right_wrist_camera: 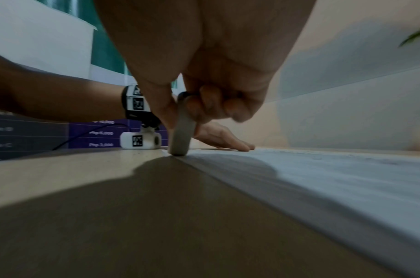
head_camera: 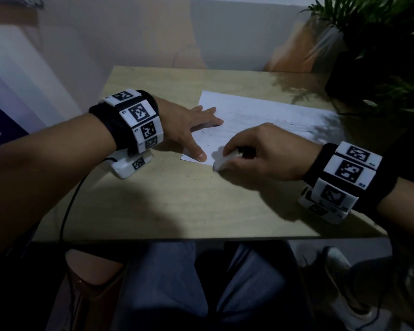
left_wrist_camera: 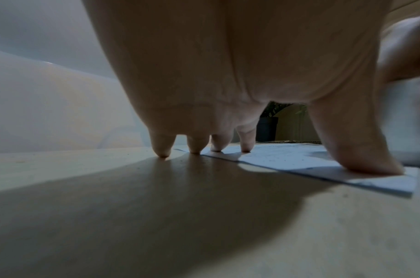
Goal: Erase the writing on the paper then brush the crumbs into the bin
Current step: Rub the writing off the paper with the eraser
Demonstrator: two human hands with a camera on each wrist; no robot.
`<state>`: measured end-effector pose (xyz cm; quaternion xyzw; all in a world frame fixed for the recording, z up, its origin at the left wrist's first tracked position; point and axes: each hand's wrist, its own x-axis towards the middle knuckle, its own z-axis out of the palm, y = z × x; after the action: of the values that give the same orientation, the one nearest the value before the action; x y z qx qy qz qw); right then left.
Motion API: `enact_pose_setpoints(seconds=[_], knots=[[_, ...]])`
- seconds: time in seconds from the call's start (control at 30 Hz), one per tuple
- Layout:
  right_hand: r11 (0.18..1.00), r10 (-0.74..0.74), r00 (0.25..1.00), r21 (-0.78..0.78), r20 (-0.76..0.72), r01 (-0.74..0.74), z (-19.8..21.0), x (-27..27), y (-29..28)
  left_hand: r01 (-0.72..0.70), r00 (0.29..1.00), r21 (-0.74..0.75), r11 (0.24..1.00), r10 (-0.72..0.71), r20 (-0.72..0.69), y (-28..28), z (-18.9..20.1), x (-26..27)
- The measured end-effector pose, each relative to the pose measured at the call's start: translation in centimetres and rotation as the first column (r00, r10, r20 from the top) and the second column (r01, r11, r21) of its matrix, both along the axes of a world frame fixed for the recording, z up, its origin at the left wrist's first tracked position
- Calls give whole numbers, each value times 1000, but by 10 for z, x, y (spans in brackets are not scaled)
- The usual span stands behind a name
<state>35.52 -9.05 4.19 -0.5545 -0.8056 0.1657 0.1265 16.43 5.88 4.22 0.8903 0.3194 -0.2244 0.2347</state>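
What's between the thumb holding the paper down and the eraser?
Only a bare strip of paper. The head view shows it between the left hand's thumb and the eraser in the right hand.

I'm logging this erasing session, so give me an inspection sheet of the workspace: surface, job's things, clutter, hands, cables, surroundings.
Surface: wooden table, partly shadowed.
Job's things: paper flat, faint smudges; eraser on its near edge; bin not seen.
Clutter: dark specks on the table, nothing else seen.
Hands: left hand presses the paper with spread fingers; right hand pinches the eraser.
Cables: black cable from the left wrist.
Surroundings: potted plant far right.
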Motion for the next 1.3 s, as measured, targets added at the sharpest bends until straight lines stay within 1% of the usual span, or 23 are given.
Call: enact_pose_setpoints(seconds=[0.07, 0.17, 0.23, 0.3, 0.37, 0.47, 0.5, 0.6, 0.7, 0.8, 0.87, 1.0, 1.1, 1.17, 1.23, 1.3], knots=[[999, -18, 999, -50, -41, 16, 1, 0, 0, 1, 1000, 6, 1000, -1, 2, 0, -1, 0], [996, -87, 996, 32, 34, 86, -3, 2, 5, -7, 1000, 29, 1000, 7, 3, 0, -1, 1], [996, -80, 995, 55, 57, 77, -5, 2, 6, -10, 1000, 28, 1000, 10, -1, 0, -1, 2], [998, -54, 998, 18, 16, 53, -3, 0, 2, -12, 1000, 17, 1000, 13, -8, 0, 0, 1], [998, -60, 998, -2, -28, 60, 0, 0, 1, -15, 1000, 15, 1000, 15, -10, -1, 1, 1], [990, -120, 990, 60, -79, 125, -1, 2, 5, -9, 1000, 18, 1000, 10, -24, -1, 1, 1], [989, -119, 989, 73, -82, 125, -1, 1, 6, -4, 1000, 18, 1000, 5, -29, 0, 0, 0], [998, -32, 999, 46, -33, 33, -3, 0, 4, 5, 999, 20, 1000, -5, -35, 1, -1, 0], [1000, -12, 998, 5, -67, 13, -1, -2, 2, 4, 999, 15, 1000, -4, -34, 2, -1, 0], [996, 38, 994, 89, -105, -29, -1, -8, 7, 11, 1000, -3, 1000, -11, -27, 6, -3, -1], [989, 78, 993, 129, -87, -66, -2, -12, 11, 22, 1000, -15, 1000, -22, -20, 8, -5, 0], [993, 72, 997, 93, 31, -74, -2, -10, 10, 4, 999, -6, 1000, -5, -50, 6, -3, 0], [994, 3, 997, 110, 78, -12, -2, -3, 10, -9, 999, -4, 1000, 8, -50, 4, -2, 0], [992, -31, 998, 120, 57, 24, -1, 1, 11, -16, 999, -10, 1000, 16, -46, 4, -1, -1], [993, 0, 999, 115, -32, 4, -1, 0, 11, -11, 999, -13, 1000, 10, -54, 4, -1, -1], [995, 48, 997, 92, -64, -42, -2, -1, 11, -2, 998, -12, 1000, 2, -65, 2, 1, -1]])
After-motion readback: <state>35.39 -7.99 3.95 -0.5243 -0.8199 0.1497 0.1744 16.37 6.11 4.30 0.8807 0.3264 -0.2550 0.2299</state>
